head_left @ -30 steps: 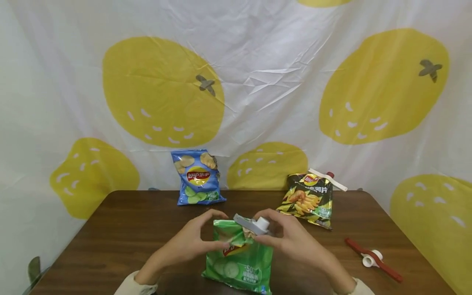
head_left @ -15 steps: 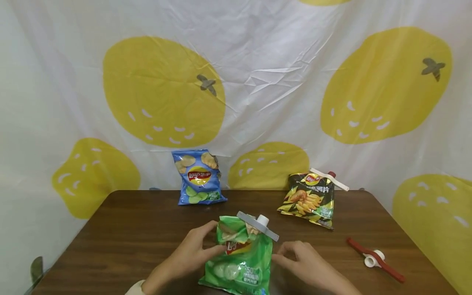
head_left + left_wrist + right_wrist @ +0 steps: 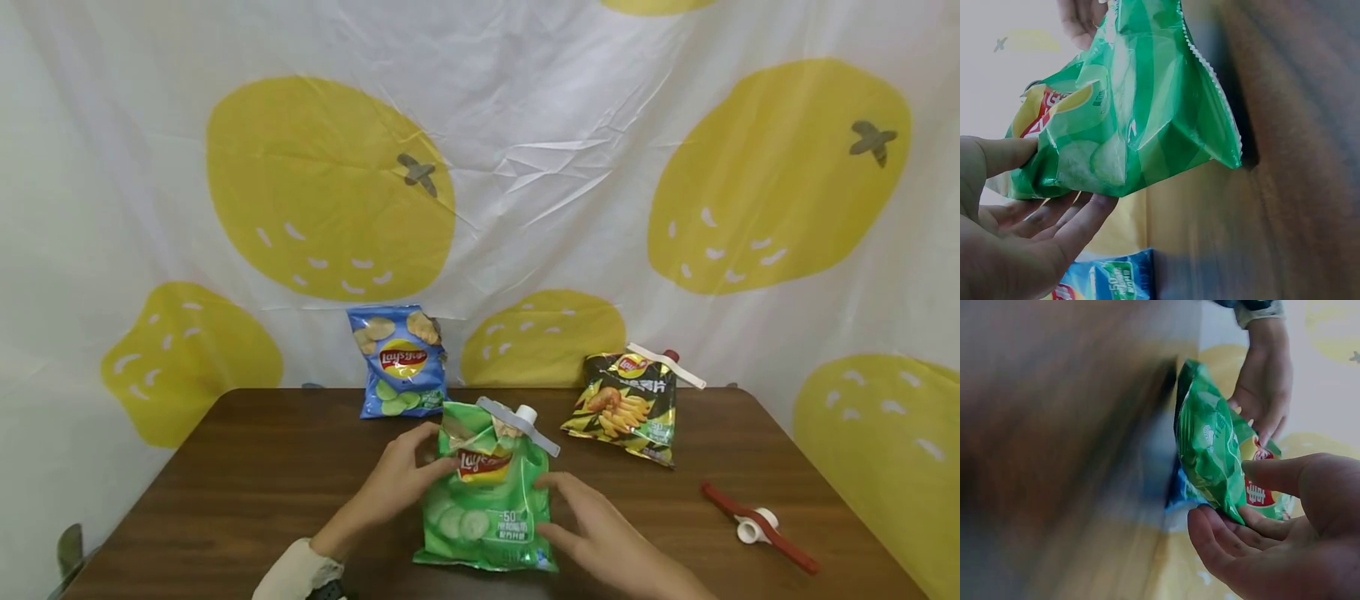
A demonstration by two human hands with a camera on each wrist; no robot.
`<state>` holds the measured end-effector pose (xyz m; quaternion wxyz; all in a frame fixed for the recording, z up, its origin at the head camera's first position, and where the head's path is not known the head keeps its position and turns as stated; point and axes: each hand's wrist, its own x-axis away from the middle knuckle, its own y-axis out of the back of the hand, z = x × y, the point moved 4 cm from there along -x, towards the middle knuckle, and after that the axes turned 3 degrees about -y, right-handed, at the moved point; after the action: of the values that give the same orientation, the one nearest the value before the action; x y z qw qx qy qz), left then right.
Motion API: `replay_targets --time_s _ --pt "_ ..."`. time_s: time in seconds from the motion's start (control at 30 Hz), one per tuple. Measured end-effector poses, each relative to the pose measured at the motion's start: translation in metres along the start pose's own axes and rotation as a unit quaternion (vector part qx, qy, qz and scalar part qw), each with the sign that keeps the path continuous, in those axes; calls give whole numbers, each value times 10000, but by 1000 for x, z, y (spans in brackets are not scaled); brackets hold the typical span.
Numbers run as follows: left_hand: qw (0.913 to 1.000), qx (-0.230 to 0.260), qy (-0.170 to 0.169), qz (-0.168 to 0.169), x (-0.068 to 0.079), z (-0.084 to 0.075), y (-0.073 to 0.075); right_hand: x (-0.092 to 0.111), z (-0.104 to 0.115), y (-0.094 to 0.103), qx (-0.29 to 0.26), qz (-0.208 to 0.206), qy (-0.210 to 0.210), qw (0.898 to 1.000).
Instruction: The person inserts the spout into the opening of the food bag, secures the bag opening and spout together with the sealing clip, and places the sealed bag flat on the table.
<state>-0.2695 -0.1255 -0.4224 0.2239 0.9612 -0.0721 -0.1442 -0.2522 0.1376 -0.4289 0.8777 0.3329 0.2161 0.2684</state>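
A green Lay's chip bag (image 3: 487, 517) stands upright at the front middle of the table, in the head view. Across its folded top right corner sits a grey bag clip (image 3: 517, 425) with a white knob. My left hand (image 3: 397, 475) holds the bag's left side, thumb in front and fingers behind, as the left wrist view confirms. On the right edge, lower down, my right hand (image 3: 600, 533) grips the bag between thumb and fingers; the right wrist view shows these fingers (image 3: 1216, 534) behind it. Whether the bag's bottom touches the table, I cannot tell.
A blue Lay's chip bag (image 3: 401, 367) stands at the back left. At the back right leans a black chip bag (image 3: 622, 404) with a white clip (image 3: 686, 372) on its top. A red clip (image 3: 787, 546) with a white ring lies at the table's right.
My right hand has left the clip and taken hold of the bag's right edge. Both hands have moved the green bag away from me, and it stands more upright.
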Motion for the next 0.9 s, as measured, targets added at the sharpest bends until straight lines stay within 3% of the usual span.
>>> replay_targets --time_s 0.13,0.27,0.43,0.67,0.9 --pt "9991 292 302 7 -13 8 1 -8 -1 4 533 -442 398 9968" --pt "9984 207 489 -174 -27 16 1 -19 -5 9 864 -649 420 9933" --pt "9976 -18 514 -465 -51 23 -1 -39 -14 15 903 -699 224 9932" --pt "9954 -556 547 -549 -81 27 -6 -68 -31 23 1032 -745 -255 9915" --pt "9924 -557 932 -571 -107 34 -15 -91 -49 27 1037 -727 -732 9892"
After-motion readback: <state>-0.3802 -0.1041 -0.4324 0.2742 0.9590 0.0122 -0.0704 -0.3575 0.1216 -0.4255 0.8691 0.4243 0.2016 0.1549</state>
